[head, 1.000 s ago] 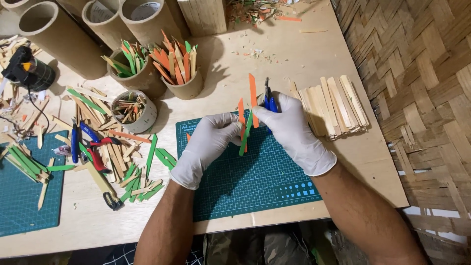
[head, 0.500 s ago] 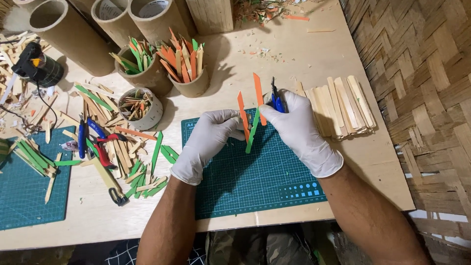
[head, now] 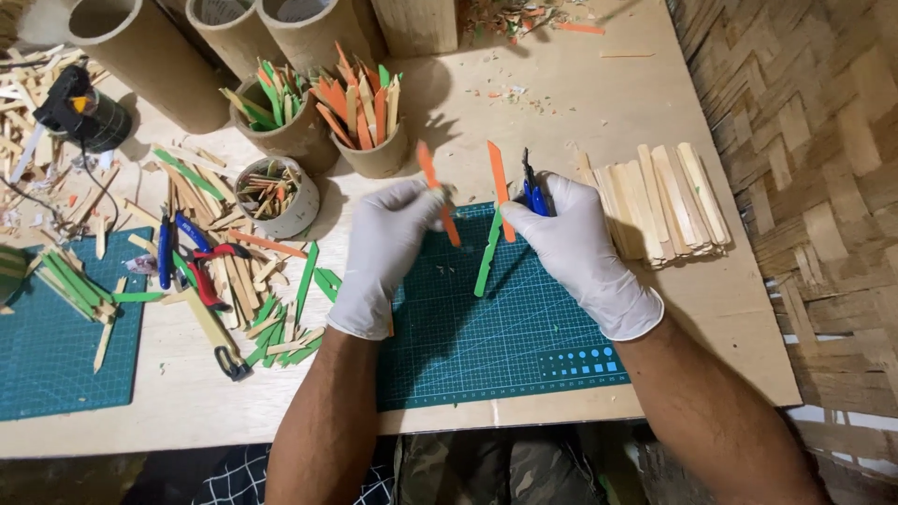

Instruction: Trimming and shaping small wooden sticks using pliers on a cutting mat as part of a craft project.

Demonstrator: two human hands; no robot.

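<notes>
Both hands wear white gloves above a green cutting mat (head: 524, 327). My left hand (head: 388, 252) pinches one orange stick (head: 436, 190), slightly blurred. My right hand (head: 575, 248) grips an orange stick (head: 497, 182) and a green stick (head: 487, 257) together, with blue-handled pliers (head: 531, 192) tucked against the fingers. The two hands are a little apart over the mat's upper edge.
Cups of coloured sticks (head: 369, 103) and tall cardboard tubes (head: 140, 51) stand at the back. Plain sticks (head: 659, 201) are stacked on the right. Loose sticks, pliers (head: 201, 271) and a second mat (head: 56, 346) crowd the left. A woven wall runs along the right.
My left hand has pulled one orange stick away to the left from the bundle. My right hand keeps the other orange stick and the green one.
</notes>
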